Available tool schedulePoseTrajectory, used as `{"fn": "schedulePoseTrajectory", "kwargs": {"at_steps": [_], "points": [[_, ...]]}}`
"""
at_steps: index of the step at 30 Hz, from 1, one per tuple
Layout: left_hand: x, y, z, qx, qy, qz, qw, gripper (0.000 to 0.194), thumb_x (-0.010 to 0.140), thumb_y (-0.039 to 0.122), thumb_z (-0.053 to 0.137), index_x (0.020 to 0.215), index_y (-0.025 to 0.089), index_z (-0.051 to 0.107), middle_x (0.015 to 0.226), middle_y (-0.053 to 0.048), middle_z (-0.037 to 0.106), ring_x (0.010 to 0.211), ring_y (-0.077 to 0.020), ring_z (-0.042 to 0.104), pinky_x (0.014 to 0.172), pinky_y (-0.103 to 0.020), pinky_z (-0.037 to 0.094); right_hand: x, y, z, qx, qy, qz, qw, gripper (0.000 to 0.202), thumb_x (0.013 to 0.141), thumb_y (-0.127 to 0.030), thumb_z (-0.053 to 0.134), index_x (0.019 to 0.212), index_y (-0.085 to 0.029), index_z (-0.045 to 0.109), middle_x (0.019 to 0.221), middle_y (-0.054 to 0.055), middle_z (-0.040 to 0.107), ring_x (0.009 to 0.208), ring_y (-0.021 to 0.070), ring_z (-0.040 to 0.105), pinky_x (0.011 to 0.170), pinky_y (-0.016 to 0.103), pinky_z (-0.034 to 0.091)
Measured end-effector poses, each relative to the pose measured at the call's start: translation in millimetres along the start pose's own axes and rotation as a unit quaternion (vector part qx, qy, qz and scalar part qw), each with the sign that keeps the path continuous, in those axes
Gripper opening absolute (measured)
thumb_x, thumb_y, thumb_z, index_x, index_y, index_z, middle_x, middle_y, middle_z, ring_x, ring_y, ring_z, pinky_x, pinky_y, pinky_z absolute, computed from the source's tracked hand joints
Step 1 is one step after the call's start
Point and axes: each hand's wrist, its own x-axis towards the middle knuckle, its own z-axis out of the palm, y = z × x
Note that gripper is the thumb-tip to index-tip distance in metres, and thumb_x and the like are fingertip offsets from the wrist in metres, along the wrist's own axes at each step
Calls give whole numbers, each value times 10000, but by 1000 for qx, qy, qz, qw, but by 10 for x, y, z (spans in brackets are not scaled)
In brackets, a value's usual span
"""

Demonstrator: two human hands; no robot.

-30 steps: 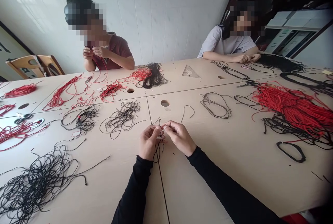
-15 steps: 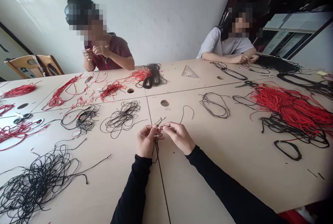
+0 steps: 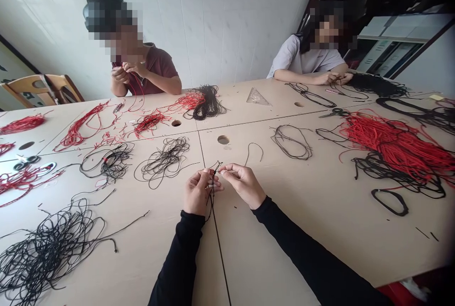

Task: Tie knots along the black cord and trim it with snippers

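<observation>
**A:** Status on the grip?

**B:** Both mine pinched shut on one black cord (image 3: 212, 187). Left hand (image 3: 196, 193) has the bundle between thumb and fingers, strands hanging down past my wrist to the table (image 3: 284, 230). Right hand (image 3: 241, 183) pinches a short end right next to it, fingertips of both hands nearly touching. The cord sits just above the table seam, dead centre in front of me.

**A:** How far along?

**B:** Looks early to mid, as a guess. A few loose ends stick up above the pinch, and the hanging part is only a short length. Can't tell whether a knot is formed; too small to see.

**A:** What's around you?

**B:** A single loose black strand (image 3: 253, 150) just beyond my right hand, then a black loop coil (image 3: 292, 135) further out. A black tangle (image 3: 164, 158) lies ahead to the left, and a big black pile (image 3: 46, 249) near left. A red cord heap (image 3: 394, 147) is far right, with a black loop (image 3: 390, 200) beside it. Scissors (image 3: 24, 162) are at the left edge.

**A:** Anything in the way?

**B:** No. The patch under my hands holds only cord scraps. Two other people across the table are busy with their own cords, well apart from me.
</observation>
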Motion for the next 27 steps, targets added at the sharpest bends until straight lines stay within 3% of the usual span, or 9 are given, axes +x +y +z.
{"fn": "schedulePoseTrajectory", "kwargs": {"at_steps": [6,16,19,21,23,24,27], "points": [[-14,-22,13,39,-8,-5,999,304,703,374,717,800,105,612,683,-31,615,565,-119,593,579,-294,549,-7,-34,9,50,-17,7,999,243,817,-378,557,883,-157,633,683,22,648,595,146,568,562,261,457],[0,-6,17,46,68,44,996,260,664,328,738,739,133,582,608,13,567,512,-100,546,510,-271,534,6,-54,-98,-59,-29,-56,996,259,833,-387,559,875,-149,652,827,62,690,757,182,638,698,283,495],[1,15,11,15,77,30,996,263,646,316,749,716,132,574,604,10,575,493,-96,546,515,-270,533,33,-36,-179,-167,58,-105,979,243,858,-364,525,894,-165,658,775,54,661,723,185,610,700,309,488],[0,21,9,0,79,24,997,275,639,320,755,726,126,582,620,-1,592,505,-101,564,533,-272,537,52,-30,-222,-250,153,-169,941,228,861,-324,521,974,-180,657,833,69,647,810,217,585,792,367,466],[-2,21,11,-7,72,19,997,291,639,325,757,769,120,598,638,-11,608,536,-113,590,559,-277,542,58,-33,-230,-296,201,-224,906,226,859,-286,525,1025,-192,646,910,86,629,908,244,547,866,412,428],[-4,20,13,-11,65,16,998,299,640,324,757,794,118,605,644,-14,614,551,-120,602,571,-282,545,55,-36,-218,-302,196,-238,902,219,863,-276,523,1027,-194,644,914,88,619,922,247,534,868,413,424],[-14,18,26,-20,39,6,999,315,638,314,758,837,120,608,653,-16,624,576,-133,619,589,-294,546,33,-27,-139,-277,110,-229,927,234,883,-264,505,1070,-201,630,817,65,589,849,221,533,791,362,450]]}}
